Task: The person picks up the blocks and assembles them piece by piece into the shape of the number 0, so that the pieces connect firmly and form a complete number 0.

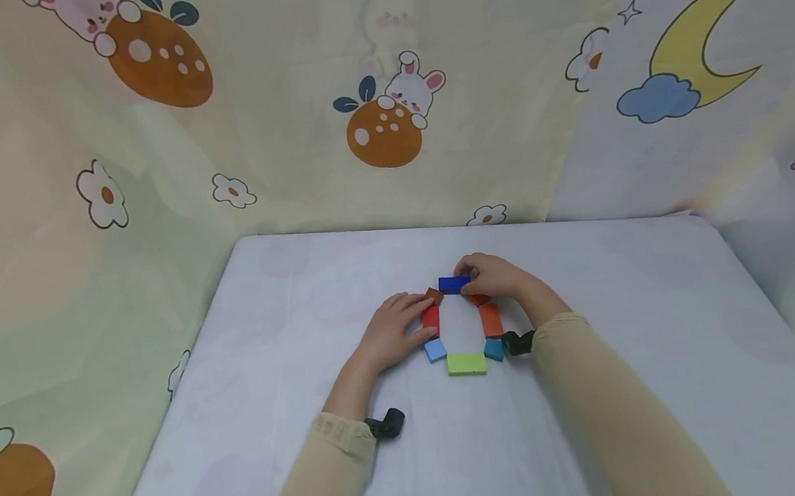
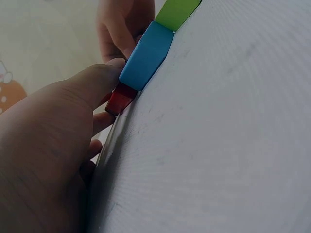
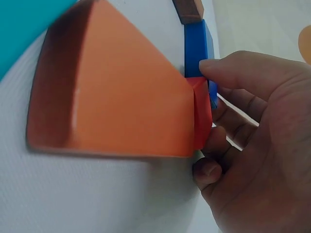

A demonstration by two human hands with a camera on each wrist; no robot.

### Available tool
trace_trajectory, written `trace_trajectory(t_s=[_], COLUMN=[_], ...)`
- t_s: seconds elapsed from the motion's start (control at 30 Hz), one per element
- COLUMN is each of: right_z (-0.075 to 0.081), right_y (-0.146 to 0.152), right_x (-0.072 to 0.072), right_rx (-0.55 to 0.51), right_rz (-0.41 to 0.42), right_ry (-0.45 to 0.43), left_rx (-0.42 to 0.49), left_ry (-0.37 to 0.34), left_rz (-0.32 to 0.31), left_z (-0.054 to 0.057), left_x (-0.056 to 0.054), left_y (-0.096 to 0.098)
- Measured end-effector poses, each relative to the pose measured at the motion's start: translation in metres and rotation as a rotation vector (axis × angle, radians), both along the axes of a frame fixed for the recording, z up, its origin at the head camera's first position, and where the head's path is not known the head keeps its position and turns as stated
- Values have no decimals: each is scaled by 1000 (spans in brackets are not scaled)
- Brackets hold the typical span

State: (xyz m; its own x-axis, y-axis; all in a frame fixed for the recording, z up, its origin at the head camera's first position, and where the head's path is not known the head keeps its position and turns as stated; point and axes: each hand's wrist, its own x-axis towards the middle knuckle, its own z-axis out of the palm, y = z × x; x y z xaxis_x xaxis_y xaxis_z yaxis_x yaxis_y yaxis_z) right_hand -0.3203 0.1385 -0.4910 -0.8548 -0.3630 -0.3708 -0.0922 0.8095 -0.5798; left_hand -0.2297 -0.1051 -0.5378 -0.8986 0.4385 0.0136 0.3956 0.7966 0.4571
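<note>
Colored blocks form a ring on the white table. At its far end, my right hand (image 1: 498, 276) pinches the dark blue block (image 1: 454, 284), thumb on the near side and fingers behind. A red block (image 3: 202, 114) stands beside that thumb, touching the big-looking orange block (image 3: 136, 97) in the right wrist view. My left hand (image 1: 393, 333) lies along the ring's left side, fingers loosely extended. Its thumb is at the lower end of the long red block (image 1: 431, 321), by the light blue block (image 2: 146, 56); the index fingertip reaches the brown block (image 1: 435, 296).
A green block (image 1: 466, 364) closes the ring's near end, with a teal block (image 1: 494, 349) at its right corner. Black wrist cameras (image 1: 387, 424) sit on both wrists. Behind the white table (image 1: 285, 284) hangs a patterned cloth (image 1: 282, 115).
</note>
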Motion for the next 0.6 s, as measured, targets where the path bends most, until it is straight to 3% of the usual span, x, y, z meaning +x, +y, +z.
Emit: trace_trajectory(t_s=[0.33, 0.6], right_z=[-1, 8], right_y=[1, 12], right_x=[3, 15], right_rx=[-8, 39], right_rz=[0, -3], right_ry=[33, 189], left_rx=[-1, 33], left_ry=[-10, -30], left_rz=[2, 17], left_z=[2, 1], left_x=[1, 2], left_y=[0, -1])
